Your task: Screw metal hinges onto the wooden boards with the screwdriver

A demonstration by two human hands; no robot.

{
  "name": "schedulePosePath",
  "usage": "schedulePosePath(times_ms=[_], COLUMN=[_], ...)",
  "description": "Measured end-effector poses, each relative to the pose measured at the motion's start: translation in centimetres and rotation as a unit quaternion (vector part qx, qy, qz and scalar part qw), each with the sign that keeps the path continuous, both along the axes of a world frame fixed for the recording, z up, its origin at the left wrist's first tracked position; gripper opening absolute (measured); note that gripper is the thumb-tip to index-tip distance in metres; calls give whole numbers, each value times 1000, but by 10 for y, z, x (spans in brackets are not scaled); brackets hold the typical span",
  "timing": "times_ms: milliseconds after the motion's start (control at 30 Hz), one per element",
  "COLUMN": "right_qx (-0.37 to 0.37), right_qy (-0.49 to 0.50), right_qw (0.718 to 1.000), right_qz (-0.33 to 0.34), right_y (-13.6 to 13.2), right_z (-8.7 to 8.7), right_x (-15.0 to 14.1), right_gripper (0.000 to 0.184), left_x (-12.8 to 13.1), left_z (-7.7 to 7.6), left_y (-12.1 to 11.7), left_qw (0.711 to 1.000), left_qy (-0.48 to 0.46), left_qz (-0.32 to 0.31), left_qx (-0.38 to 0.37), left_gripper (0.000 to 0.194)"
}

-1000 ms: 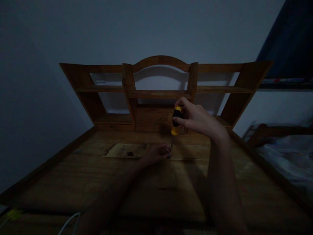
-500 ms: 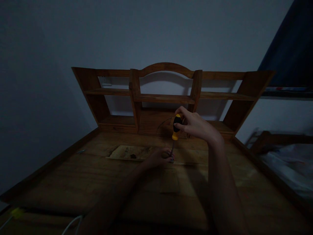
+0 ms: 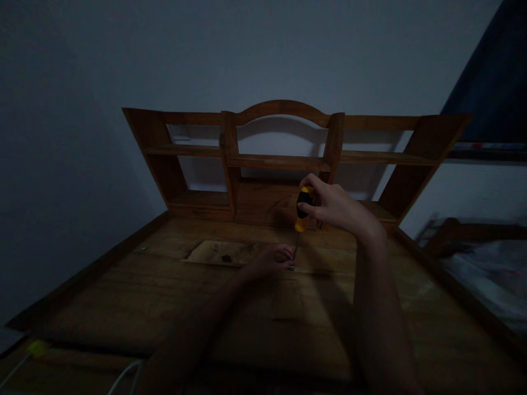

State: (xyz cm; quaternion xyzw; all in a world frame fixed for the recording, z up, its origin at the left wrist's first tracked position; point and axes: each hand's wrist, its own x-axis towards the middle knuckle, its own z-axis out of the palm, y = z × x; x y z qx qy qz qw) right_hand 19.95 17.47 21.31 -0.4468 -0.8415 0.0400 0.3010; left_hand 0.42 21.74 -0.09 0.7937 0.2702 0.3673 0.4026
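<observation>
Dim room, with a bluish wall (image 3: 263, 60) behind a wooden table (image 3: 164, 280) and a wooden shelf unit (image 3: 280, 161) along its far side. At upper right, dark blue cloth (image 3: 489, 66); below that, crumpled whitish material (image 3: 489, 274) beyond the table's right edge. Too dim to make out any lettering on the yellow-and-black screwdriver (image 3: 301, 225). Gripped by its handle in the fingers of the right hand (image 3: 335, 206), with wrist raised and sharply bent, forearm rising steeply from the lower right. Nearly upright, leaning slightly, shaft running down to a small metal piece (image 3: 291, 267) near the middle of the table. Low at the wood, the left hand (image 3: 269, 259), reaching in from the lower left, fingers curled close around the shaft's lower end. Pinching the metal piece or merely touching it: cannot tell. Left of that hand, a pale patch (image 3: 214, 252) with a dark spot; farther left, a shiny object (image 3: 140, 250), too small to name. At lower left, a white cable (image 3: 122, 376). Wood stretching outward from both forearms to raised side edges, with the shelf unit as back limit.
</observation>
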Motion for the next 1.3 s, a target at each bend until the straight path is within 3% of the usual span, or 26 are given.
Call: schedulePosePath(times_ms=[400,733,1067,1300], right_qx=[0,-31,-41,-33], right_qy=[-2,-18,-31,-38], right_qw=[1000,999,999,999], right_qz=[17,2,-16,-13], right_y=[-1,-5,-5,-7], right_z=[-2,3,3,2], right_x=[-6,-3,1,3], right_gripper=[29,27,28,21], left_x=[2,2,2,1], left_z=[-4,12,-2,10], left_y=[2,-7,1,-4], left_qw=[1000,1000,1000,1000], left_qy=[-8,19,-3,23], left_qz=[-12,9,-5,-5], left_qx=[-16,-11,-22,-13], left_gripper=[21,19,21,19])
